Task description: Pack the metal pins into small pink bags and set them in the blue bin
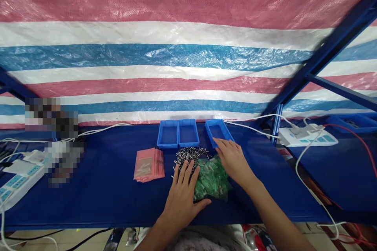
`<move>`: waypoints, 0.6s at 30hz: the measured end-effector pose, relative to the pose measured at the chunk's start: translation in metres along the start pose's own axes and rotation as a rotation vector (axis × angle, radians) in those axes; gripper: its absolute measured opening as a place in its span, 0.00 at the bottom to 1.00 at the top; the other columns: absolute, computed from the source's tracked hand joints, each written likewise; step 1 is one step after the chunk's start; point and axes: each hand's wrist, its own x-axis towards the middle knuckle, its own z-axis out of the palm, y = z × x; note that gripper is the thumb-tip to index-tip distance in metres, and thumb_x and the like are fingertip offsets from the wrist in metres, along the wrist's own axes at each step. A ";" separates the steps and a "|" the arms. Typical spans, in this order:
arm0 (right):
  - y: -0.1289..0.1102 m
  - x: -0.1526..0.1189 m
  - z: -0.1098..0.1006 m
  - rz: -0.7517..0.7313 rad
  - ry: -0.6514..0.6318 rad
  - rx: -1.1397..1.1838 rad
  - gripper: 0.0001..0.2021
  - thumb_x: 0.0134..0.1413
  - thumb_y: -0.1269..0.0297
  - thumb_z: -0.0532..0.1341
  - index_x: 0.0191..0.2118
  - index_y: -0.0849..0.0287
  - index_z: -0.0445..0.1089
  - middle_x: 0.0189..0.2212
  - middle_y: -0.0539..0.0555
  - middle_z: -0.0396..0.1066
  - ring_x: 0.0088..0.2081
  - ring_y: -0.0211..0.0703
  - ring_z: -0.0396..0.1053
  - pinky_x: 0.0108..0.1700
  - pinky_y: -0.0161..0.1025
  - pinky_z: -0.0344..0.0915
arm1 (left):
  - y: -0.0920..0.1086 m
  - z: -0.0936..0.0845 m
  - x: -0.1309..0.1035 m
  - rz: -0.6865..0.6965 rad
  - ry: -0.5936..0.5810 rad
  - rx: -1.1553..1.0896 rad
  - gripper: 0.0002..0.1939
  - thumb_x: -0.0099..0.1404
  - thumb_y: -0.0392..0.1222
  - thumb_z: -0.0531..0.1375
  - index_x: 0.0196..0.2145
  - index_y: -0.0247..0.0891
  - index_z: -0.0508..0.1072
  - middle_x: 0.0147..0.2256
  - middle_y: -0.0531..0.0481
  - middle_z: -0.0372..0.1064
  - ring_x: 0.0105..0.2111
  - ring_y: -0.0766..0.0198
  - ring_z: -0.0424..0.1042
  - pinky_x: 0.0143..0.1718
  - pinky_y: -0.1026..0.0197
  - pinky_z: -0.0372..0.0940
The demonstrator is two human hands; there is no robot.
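Note:
My left hand [182,195] lies palm down with its fingers apart, the fingertips over the near side of a pile of small metal pins [188,153]. Beside its thumb rests a heap of green translucent packets [212,179], with small pieces seemingly inside. My right hand [232,160] is stretched over the near end of a slightly turned blue tray [217,130]; its thumb is hidden, and I cannot tell whether the fingers touch the rim. Left of the pins sits a stack of pink bags [149,164], the top one with small pieces showing through a pale window.
Two blue trays [168,133] stand side by side at the back of the blue table [106,188]. White power strips [312,136] and cables lie at both sides. A striped sheet [176,55] hangs behind, with blue metal posts [294,78]. A blurred-out person appears at left.

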 end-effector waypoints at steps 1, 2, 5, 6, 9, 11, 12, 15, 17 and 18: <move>0.006 0.008 0.003 -0.014 -0.037 0.001 0.23 0.73 0.69 0.49 0.67 0.54 0.69 0.56 0.61 0.77 0.57 0.59 0.73 0.61 0.57 0.63 | 0.000 0.000 0.000 -0.001 0.000 -0.002 0.49 0.71 0.68 0.58 0.77 0.44 0.44 0.76 0.40 0.44 0.75 0.38 0.44 0.71 0.26 0.51; 0.011 0.015 0.006 -0.012 -0.070 0.006 0.24 0.73 0.70 0.48 0.67 0.54 0.70 0.54 0.61 0.78 0.54 0.58 0.75 0.58 0.55 0.65 | 0.001 0.000 0.000 -0.001 0.000 -0.003 0.49 0.71 0.68 0.59 0.77 0.43 0.45 0.76 0.40 0.44 0.75 0.37 0.45 0.71 0.26 0.51; 0.017 0.034 0.020 -0.023 -0.125 0.064 0.25 0.73 0.71 0.47 0.69 0.55 0.66 0.57 0.61 0.77 0.54 0.56 0.75 0.53 0.49 0.68 | 0.002 -0.001 0.000 -0.005 -0.002 -0.002 0.49 0.70 0.68 0.59 0.77 0.43 0.46 0.76 0.40 0.45 0.75 0.37 0.45 0.71 0.26 0.52; 0.017 0.040 0.025 -0.045 -0.137 0.084 0.26 0.73 0.71 0.47 0.71 0.55 0.63 0.58 0.61 0.76 0.55 0.55 0.75 0.53 0.49 0.68 | 0.003 -0.002 0.000 -0.006 -0.005 0.000 0.49 0.70 0.68 0.59 0.77 0.43 0.46 0.76 0.40 0.46 0.75 0.37 0.45 0.70 0.25 0.52; 0.012 0.052 0.040 -0.089 -0.131 0.131 0.28 0.73 0.71 0.45 0.74 0.59 0.58 0.60 0.63 0.75 0.57 0.56 0.74 0.56 0.51 0.68 | 0.003 -0.003 0.000 -0.004 -0.020 0.002 0.49 0.71 0.68 0.59 0.76 0.42 0.46 0.76 0.40 0.46 0.75 0.37 0.45 0.70 0.25 0.53; 0.009 0.056 0.047 -0.103 -0.110 0.149 0.28 0.73 0.71 0.45 0.74 0.60 0.57 0.60 0.63 0.75 0.58 0.56 0.73 0.58 0.53 0.67 | 0.003 -0.003 -0.001 -0.005 -0.024 -0.001 0.49 0.70 0.68 0.60 0.76 0.42 0.47 0.76 0.40 0.46 0.75 0.37 0.44 0.71 0.26 0.52; 0.008 0.058 0.050 -0.108 -0.097 0.153 0.28 0.73 0.72 0.44 0.74 0.60 0.58 0.60 0.63 0.75 0.59 0.56 0.73 0.59 0.54 0.67 | 0.003 -0.004 -0.001 -0.008 -0.025 -0.002 0.49 0.70 0.68 0.60 0.76 0.42 0.47 0.76 0.40 0.46 0.75 0.37 0.44 0.71 0.26 0.52; 0.007 0.058 0.053 -0.138 -0.074 0.154 0.30 0.70 0.76 0.45 0.74 0.58 0.60 0.60 0.61 0.75 0.60 0.54 0.72 0.65 0.57 0.62 | 0.003 -0.004 0.000 -0.014 -0.025 -0.001 0.49 0.70 0.69 0.60 0.76 0.41 0.47 0.76 0.40 0.46 0.75 0.37 0.45 0.71 0.26 0.52; 0.008 0.057 0.051 -0.162 -0.078 0.163 0.31 0.69 0.78 0.45 0.73 0.56 0.60 0.59 0.59 0.76 0.60 0.53 0.72 0.68 0.58 0.60 | 0.003 -0.004 0.000 -0.011 -0.022 -0.004 0.49 0.70 0.69 0.59 0.76 0.42 0.47 0.75 0.39 0.46 0.75 0.37 0.45 0.71 0.26 0.52; 0.008 0.056 0.050 -0.171 -0.084 0.172 0.32 0.68 0.78 0.46 0.73 0.55 0.61 0.58 0.58 0.77 0.60 0.52 0.72 0.69 0.59 0.59 | 0.003 -0.004 0.000 -0.008 -0.020 -0.006 0.49 0.70 0.69 0.59 0.76 0.42 0.47 0.75 0.39 0.47 0.75 0.37 0.46 0.71 0.27 0.52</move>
